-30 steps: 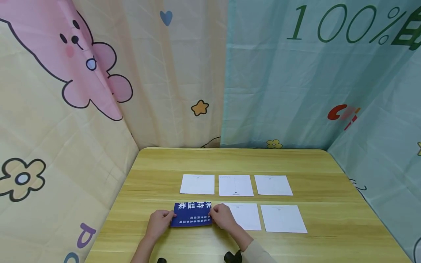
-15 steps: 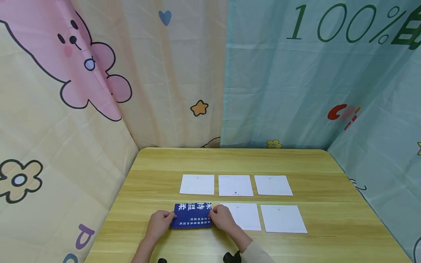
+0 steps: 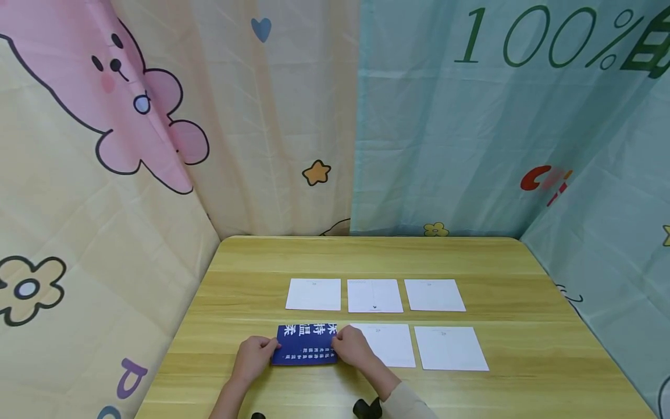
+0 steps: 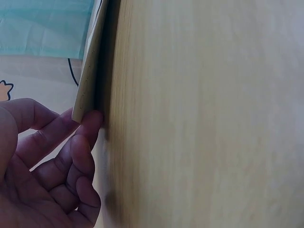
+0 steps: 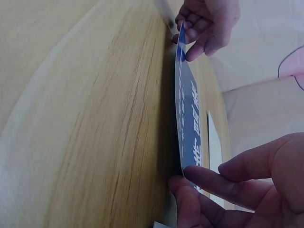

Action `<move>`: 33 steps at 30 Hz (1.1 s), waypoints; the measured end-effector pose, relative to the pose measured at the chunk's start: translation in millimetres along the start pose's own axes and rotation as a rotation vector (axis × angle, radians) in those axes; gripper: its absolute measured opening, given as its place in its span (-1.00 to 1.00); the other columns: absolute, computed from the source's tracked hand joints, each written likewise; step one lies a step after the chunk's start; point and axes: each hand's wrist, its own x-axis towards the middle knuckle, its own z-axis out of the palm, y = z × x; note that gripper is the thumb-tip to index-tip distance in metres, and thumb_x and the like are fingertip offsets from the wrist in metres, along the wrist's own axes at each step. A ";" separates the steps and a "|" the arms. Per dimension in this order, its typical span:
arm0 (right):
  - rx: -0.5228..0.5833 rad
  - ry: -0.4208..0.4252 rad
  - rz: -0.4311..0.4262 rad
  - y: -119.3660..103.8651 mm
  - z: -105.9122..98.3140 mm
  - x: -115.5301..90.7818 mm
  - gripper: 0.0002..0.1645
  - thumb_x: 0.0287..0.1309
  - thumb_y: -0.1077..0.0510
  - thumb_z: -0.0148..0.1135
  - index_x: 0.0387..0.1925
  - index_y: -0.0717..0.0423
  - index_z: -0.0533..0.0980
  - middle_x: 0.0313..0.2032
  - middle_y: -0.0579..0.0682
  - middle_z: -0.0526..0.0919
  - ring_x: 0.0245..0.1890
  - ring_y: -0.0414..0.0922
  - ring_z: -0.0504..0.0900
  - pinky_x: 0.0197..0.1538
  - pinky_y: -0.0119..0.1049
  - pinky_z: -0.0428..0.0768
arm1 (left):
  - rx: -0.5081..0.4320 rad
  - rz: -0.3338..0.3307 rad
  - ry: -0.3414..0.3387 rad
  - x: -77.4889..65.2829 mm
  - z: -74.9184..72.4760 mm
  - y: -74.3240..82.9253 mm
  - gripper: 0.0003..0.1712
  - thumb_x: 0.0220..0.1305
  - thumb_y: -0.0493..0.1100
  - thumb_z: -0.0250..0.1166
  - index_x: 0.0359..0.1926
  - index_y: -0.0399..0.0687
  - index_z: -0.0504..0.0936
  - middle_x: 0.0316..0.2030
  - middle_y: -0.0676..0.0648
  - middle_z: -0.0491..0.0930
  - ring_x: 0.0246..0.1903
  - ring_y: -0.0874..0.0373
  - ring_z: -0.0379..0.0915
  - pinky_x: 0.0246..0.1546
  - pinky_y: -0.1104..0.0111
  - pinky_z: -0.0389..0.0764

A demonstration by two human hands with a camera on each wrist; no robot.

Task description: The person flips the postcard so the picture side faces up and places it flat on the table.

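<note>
A dark blue card with white characters, which look upside down from here, is held between both hands just over the wooden table. My left hand pinches its left edge, and my right hand pinches its right edge. In the left wrist view, the card's pale underside shows between thumb and fingers of the left hand. Seen from the right wrist, the card bows slightly and stands a little off the tabletop, with the right-hand fingers at its near end.
Three white cards lie in a back row on the wooden table. Two more white cards lie to the right of the blue one, the nearer partly behind my right hand. Printed curtains surround the table. Black objects show by the wrists.
The blue card has tilted and come down very slightly toward me, with both hands still pinching its edges. The white cards have stayed in place.
</note>
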 end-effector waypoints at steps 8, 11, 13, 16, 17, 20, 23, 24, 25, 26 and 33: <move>-0.010 -0.006 -0.018 0.5 0.7 -1.2 -0.51 0.00 0.29 0.02 -0.91 -0.04 0.13 -0.90 -0.24 0.14 -0.86 -0.30 0.14 -0.75 -0.48 0.07 | -0.017 0.006 0.004 -1.1 0.4 -0.8 -0.73 0.18 -0.16 0.17 -0.58 -0.09 0.69 -0.81 0.10 0.28 -0.75 0.23 0.12 -0.75 0.45 0.08; -0.014 -0.009 -0.021 2.5 2.2 -0.3 -0.50 0.02 0.27 0.04 -0.91 -0.04 0.13 -0.90 -0.25 0.13 -0.86 -0.31 0.14 -0.76 -0.49 0.07 | -0.023 0.000 0.001 -1.1 0.4 -1.2 -0.72 0.18 -0.17 0.16 -0.58 -0.09 0.69 -0.83 0.10 0.26 -0.76 0.23 0.11 -0.75 0.46 0.07; -0.022 -0.004 -0.026 3.4 3.0 0.3 -0.49 0.01 0.27 0.04 -0.92 -0.05 0.12 -0.90 -0.25 0.11 -0.87 -0.32 0.12 -0.76 -0.49 0.06 | -0.024 -0.001 0.000 -1.3 0.4 -1.2 -0.72 0.18 -0.16 0.16 -0.58 -0.08 0.69 -0.84 0.11 0.25 -0.78 0.25 0.10 -0.76 0.47 0.06; -0.018 -0.003 -0.033 2.3 2.5 -0.4 -0.49 -0.02 0.28 0.04 -0.93 -0.05 0.11 -0.90 -0.26 0.09 -0.87 -0.32 0.10 -0.77 -0.50 0.04 | -0.020 0.011 0.007 -1.7 0.0 -1.4 -0.73 0.18 -0.17 0.16 -0.58 -0.09 0.69 -0.83 0.11 0.26 -0.78 0.25 0.10 -0.76 0.47 0.07; -0.018 -0.005 -0.032 1.7 2.2 -0.7 -0.49 -0.02 0.29 0.04 -0.93 -0.05 0.11 -0.90 -0.26 0.09 -0.87 -0.33 0.09 -0.77 -0.50 0.04 | -0.018 0.017 0.010 -1.8 0.0 -1.4 -0.73 0.18 -0.17 0.16 -0.59 -0.09 0.69 -0.83 0.11 0.27 -0.78 0.25 0.10 -0.76 0.47 0.07; -0.020 -0.009 -0.031 0.3 1.6 -1.8 -0.49 -0.02 0.30 0.04 -0.92 -0.05 0.11 -0.90 -0.26 0.08 -0.87 -0.32 0.09 -0.77 -0.50 0.03 | -0.015 0.017 0.013 -1.8 0.7 -1.3 -0.73 0.17 -0.18 0.17 -0.58 -0.09 0.69 -0.82 0.11 0.29 -0.77 0.25 0.12 -0.75 0.46 0.08; -0.031 -0.016 -0.032 -0.7 1.7 -2.7 -0.49 0.00 0.29 0.05 -0.91 -0.05 0.11 -0.89 -0.26 0.08 -0.86 -0.31 0.09 -0.76 -0.49 0.03 | -0.014 0.012 0.014 -1.8 1.4 -1.4 -0.74 0.17 -0.18 0.17 -0.58 -0.09 0.69 -0.82 0.11 0.30 -0.76 0.24 0.12 -0.75 0.46 0.09; -0.029 -0.017 -0.034 -1.3 1.6 -3.2 -0.49 0.00 0.29 0.05 -0.90 -0.04 0.11 -0.88 -0.25 0.08 -0.86 -0.31 0.10 -0.76 -0.49 0.03 | -0.014 0.007 0.013 -1.7 1.6 -1.3 -0.74 0.17 -0.17 0.17 -0.57 -0.08 0.69 -0.81 0.11 0.31 -0.76 0.25 0.13 -0.75 0.47 0.09; -0.026 -0.018 -0.037 -1.8 1.5 -3.6 -0.49 0.00 0.29 0.05 -0.90 -0.04 0.11 -0.88 -0.25 0.08 -0.85 -0.30 0.10 -0.76 -0.49 0.03 | -0.015 0.004 0.013 -1.7 1.6 -1.3 -0.74 0.17 -0.17 0.17 -0.57 -0.09 0.70 -0.81 0.10 0.32 -0.76 0.24 0.13 -0.75 0.47 0.09; -0.022 -0.022 -0.036 -2.3 1.4 -3.9 -0.49 0.01 0.29 0.04 -0.90 -0.03 0.11 -0.88 -0.24 0.09 -0.85 -0.30 0.10 -0.76 -0.48 0.04 | -0.015 -0.002 0.013 -1.8 1.6 -1.1 -0.75 0.17 -0.17 0.16 -0.56 -0.09 0.70 -0.80 0.09 0.33 -0.76 0.24 0.13 -0.75 0.47 0.10; -0.009 -0.026 -0.031 -3.5 2.6 -4.8 -0.49 0.04 0.30 0.03 -0.90 -0.03 0.11 -0.87 -0.23 0.09 -0.85 -0.29 0.11 -0.77 -0.49 0.04 | 0.041 -0.011 -0.014 -4.7 0.0 5.2 -0.75 0.19 -0.16 0.16 -0.49 -0.15 0.70 -0.62 0.03 0.52 -0.67 0.20 0.24 -0.66 0.39 0.23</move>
